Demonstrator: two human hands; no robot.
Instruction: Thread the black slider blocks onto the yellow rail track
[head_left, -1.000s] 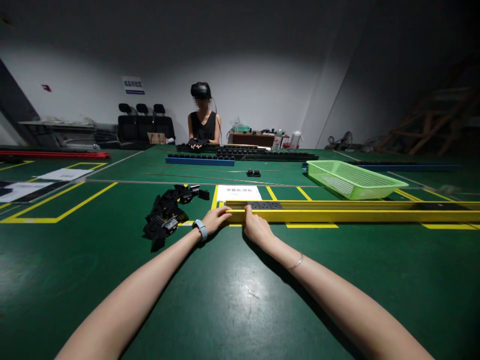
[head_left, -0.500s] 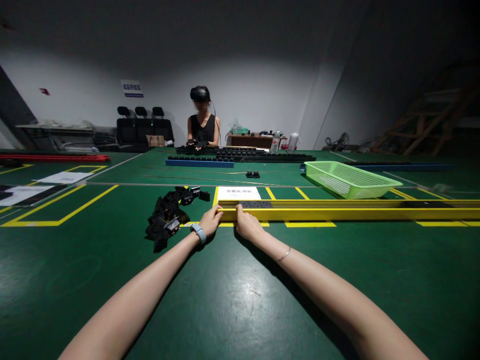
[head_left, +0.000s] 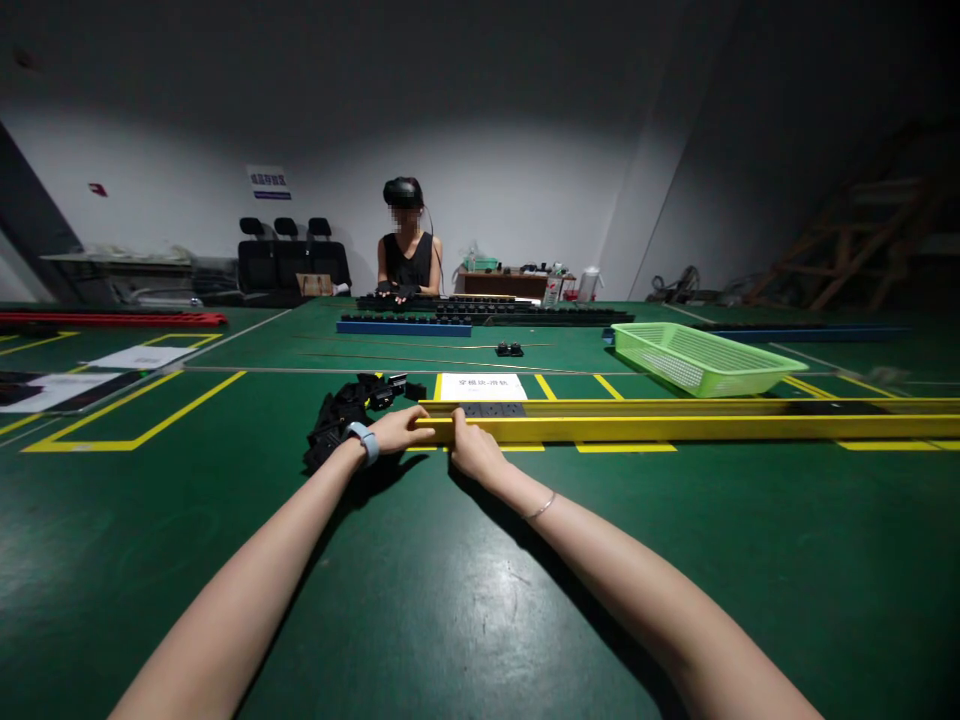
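A long yellow rail (head_left: 637,430) lies across the table, its left end just in front of my hands. My left hand (head_left: 397,431), wearing a pale blue watch band, has its fingers and thumb around that left end. Closed on the rail's near wall a little further right is my right hand (head_left: 474,448), its index finger hooked over the upper edge. Inside the channel, beside my right hand, sit dark grey blocks (head_left: 491,410). A pile of black modules (head_left: 330,425) lies behind my left wrist, partly hidden by it.
A green basket (head_left: 705,365) stands behind the rail. A printed paper label (head_left: 484,386), thin rods (head_left: 405,360), a small black part (head_left: 509,349) and a blue rail (head_left: 405,328) lie further back. Across the table, a person (head_left: 409,255) in a headset handles dark parts.
The yellow rail and the dark blocks inside it have shifted left, along with both my hands. My left hand now covers part of the black pile.
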